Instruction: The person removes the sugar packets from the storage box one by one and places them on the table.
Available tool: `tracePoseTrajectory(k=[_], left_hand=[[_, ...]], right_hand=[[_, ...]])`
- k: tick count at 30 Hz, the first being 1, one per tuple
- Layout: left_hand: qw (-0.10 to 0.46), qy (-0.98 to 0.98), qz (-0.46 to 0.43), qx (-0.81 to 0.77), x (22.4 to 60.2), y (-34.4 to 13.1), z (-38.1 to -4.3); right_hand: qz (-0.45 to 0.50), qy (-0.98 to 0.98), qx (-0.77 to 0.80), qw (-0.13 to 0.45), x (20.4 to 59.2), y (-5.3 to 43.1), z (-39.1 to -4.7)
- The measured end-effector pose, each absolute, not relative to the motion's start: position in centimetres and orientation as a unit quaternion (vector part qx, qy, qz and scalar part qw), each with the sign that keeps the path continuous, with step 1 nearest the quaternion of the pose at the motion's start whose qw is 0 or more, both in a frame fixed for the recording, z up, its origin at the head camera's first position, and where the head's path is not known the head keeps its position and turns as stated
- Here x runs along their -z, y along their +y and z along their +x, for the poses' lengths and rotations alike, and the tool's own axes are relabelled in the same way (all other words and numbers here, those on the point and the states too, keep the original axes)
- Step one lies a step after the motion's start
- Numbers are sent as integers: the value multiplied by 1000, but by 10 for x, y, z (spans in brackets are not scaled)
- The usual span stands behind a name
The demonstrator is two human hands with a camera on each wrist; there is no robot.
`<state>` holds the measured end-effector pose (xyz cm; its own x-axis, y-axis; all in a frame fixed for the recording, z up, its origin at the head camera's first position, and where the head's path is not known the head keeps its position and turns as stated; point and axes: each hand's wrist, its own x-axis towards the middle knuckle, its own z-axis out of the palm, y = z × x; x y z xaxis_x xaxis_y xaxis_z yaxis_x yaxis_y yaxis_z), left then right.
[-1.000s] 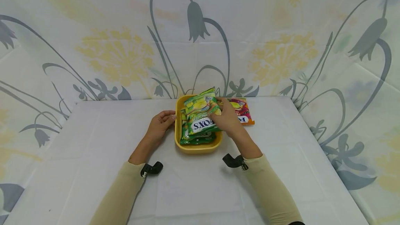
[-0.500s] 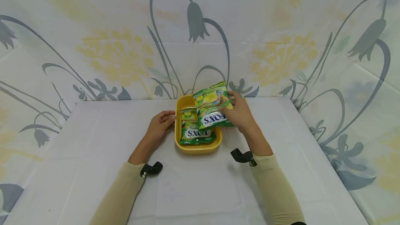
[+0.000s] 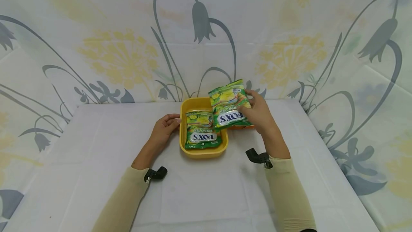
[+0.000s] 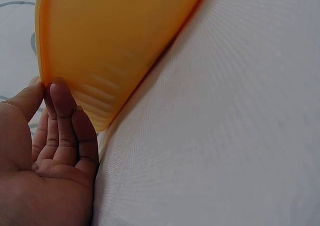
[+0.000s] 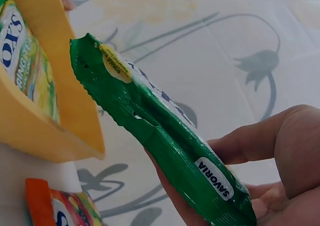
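A yellow plastic basket (image 3: 204, 153) sits on the table with a green candy packet (image 3: 202, 128) lying in it. My left hand (image 3: 162, 131) is at the basket's left side; in the left wrist view its thumb and fingertips (image 4: 61, 98) pinch the rim, with fingers along the outer wall. Between thumb and fingers, my right hand (image 3: 260, 114) holds another green candy packet (image 3: 229, 103), raised and tilted over the basket's right rim. Its green sealed edge faces the right wrist view. Beneath it, mostly hidden, lies an orange candy packet (image 5: 62, 206) on the table beside the basket.
The table wears a white cloth (image 3: 206, 196). Close behind the basket hangs a white sheet (image 3: 128, 28) printed with grey and yellow flowers. Similar printed cloth also borders both sides.
My right hand has carried the green candy packet up and right from over the basket, uncovering the packet inside and covering most of the orange one. The left hand stays at the rim.
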<state>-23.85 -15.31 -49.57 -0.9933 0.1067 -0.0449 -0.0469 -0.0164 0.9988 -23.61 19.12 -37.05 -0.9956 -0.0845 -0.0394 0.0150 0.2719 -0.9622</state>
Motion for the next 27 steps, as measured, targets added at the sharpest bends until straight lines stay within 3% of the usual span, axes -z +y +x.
tracePoseTrajectory(k=[27], left_hand=[[53,705,24,-707,494,-153,-238]], right_hand=[[25,791,611,2,367,239,-239]])
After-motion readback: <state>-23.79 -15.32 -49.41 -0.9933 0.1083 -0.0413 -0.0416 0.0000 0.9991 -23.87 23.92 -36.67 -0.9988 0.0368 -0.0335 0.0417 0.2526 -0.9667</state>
